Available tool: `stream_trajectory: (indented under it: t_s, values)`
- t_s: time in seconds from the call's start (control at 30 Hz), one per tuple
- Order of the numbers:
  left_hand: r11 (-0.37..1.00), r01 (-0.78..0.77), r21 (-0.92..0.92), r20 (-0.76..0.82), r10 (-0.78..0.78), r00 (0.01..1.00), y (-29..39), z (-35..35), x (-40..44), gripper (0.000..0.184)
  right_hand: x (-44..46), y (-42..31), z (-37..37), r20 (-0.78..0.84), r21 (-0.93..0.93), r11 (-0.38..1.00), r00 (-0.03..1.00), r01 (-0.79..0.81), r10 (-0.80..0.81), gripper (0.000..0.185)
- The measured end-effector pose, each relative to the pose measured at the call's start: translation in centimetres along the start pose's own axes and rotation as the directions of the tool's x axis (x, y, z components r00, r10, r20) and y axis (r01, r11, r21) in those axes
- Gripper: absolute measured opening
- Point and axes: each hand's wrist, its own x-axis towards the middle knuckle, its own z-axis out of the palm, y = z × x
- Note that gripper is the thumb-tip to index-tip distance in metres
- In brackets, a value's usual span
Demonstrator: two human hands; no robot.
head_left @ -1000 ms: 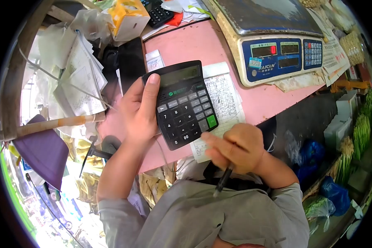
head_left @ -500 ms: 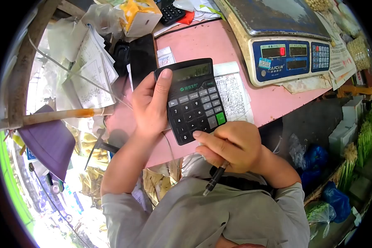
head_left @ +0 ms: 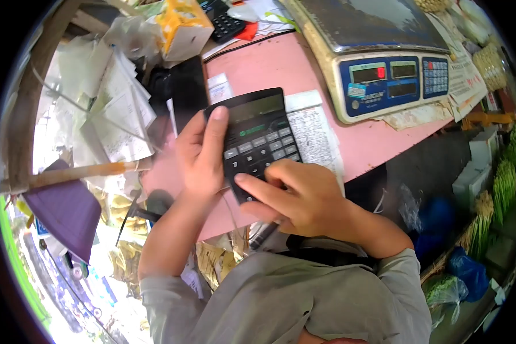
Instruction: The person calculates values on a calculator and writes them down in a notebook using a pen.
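A black desk calculator point(head_left: 253, 133) is gripped along its left side by my left hand point(head_left: 199, 152), thumb on top near the display. My right hand point(head_left: 309, 198) reaches over the lower keys, its index fingertip at the left number keys. Tucked in that same hand is a dark pen point(head_left: 264, 236), its tip pointing down toward my shirt. Behind the calculator lies a pad of handwritten paper point(head_left: 315, 136) on the pink tabletop point(head_left: 364, 140). The calculator's lower right keys are hidden by my right hand.
A weighing scale point(head_left: 378, 86) with a lit red digit stands at the back right. A yellow and white box point(head_left: 183, 31) and another keypad device point(head_left: 226, 26) are at the back. Loose papers point(head_left: 123, 114) hang left above a purple container point(head_left: 66, 209). Green vegetables point(head_left: 504, 183) stand right.
My right hand has moved left across the keypad, from the bottom row to the left number keys. The view has shifted slightly, and the calculator appears a little further left and lower.
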Motion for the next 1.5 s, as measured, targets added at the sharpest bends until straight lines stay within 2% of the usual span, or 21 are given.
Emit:
stream_trajectory:
  t_s: [0.07,0.1,0.17,0.47,0.63,0.73,0.9,0.93,1.0,1.07,1.13,1.2,1.3,1.37,1.5]
  values:
    - [0.997,0.018,0.077,-0.014,-0.017,1.0,0.5,0.2,0.0,0.035,-0.3,0.2,0.5,0.003,-0.021,1.0,1.0,-0.015,0.015,0.04]
    - [0.985,0.005,0.174,-0.005,-0.004,1.0,0.5,-0.1,0.2,0.039,-0.4,0.2,0.6,-0.046,0.015,1.0,0.999,-0.012,0.013,0.044]
    - [0.989,-0.011,0.149,-0.022,0.014,1.0,0.4,0.4,0.2,0.037,-0.8,0.4,0.8,-0.111,0.072,0.997,0.994,0.017,-0.009,0.046]
    - [0.984,0.001,0.179,-0.05,0.008,0.999,0.8,0.9,0.1,0.038,-1.8,0.4,0.7,-0.209,0.114,0.992,0.977,0.051,-0.026,0.039]
    - [0.982,0.015,0.188,-0.001,-0.015,1.0,0.4,-0.4,0.1,0.042,-1.9,0.4,0.4,-0.179,0.111,0.993,0.983,0.051,-0.03,0.034]
    - [0.998,0.031,0.061,0.002,-0.031,1.0,0.7,0.2,0.0,0.037,-1.8,0.5,-0.1,-0.173,0.095,0.994,0.984,0.052,-0.035,0.035]
    - [0.999,0.033,0.035,-0.045,-0.031,0.999,-0.1,0.0,0.0,0.03,-1.3,0.6,0.5,-0.202,0.013,1.0,0.979,-0.001,0.004,0.038]
    - [0.998,0.007,0.057,-0.015,-0.006,1.0,-0.1,-0.1,0.0,0.029,-1.0,0.5,0.8,-0.206,0.035,0.999,0.978,0.016,-0.009,0.038]
    - [0.995,0.042,-0.087,0.011,-0.041,0.999,0.2,0.3,0.0,0.029,-0.6,0.5,1.0,-0.217,-0.006,0.999,0.975,-0.05,0.048,0.04]
    - [0.996,0.023,-0.084,0.028,-0.021,0.999,0.1,0.0,0.0,0.029,-0.3,0.3,1.1,-0.206,-0.014,0.997,0.976,-0.074,0.069,0.043]
    - [0.998,-0.002,-0.066,0.024,0.004,1.0,0.1,0.2,0.0,0.029,0.4,-0.1,0.9,-0.13,-0.075,0.994,0.989,-0.078,0.068,0.045]
    - [1.0,-0.011,0.028,0.038,0.01,0.999,0.1,-0.4,0.0,0.029,0.5,-0.4,1.0,-0.023,-0.108,0.989,0.994,-0.104,0.102,0.044]
    - [0.999,-0.032,-0.001,-0.008,0.032,0.999,-0.1,0.1,0.0,0.03,0.3,-0.6,0.7,-0.039,-0.099,0.99,0.995,-0.096,0.093,0.043]
    - [0.999,-0.035,-0.004,-0.003,0.035,0.999,-0.4,-0.2,0.0,0.031,-0.5,-0.5,0.7,-0.109,0.033,0.997,0.992,-0.064,0.067,0.041]
    - [0.996,-0.019,0.083,0.0,0.019,1.0,0.1,0.1,0.1,0.037,-2.4,0.0,-0.3,-0.123,0.01,1.0,0.992,-0.019,0.02,0.035]
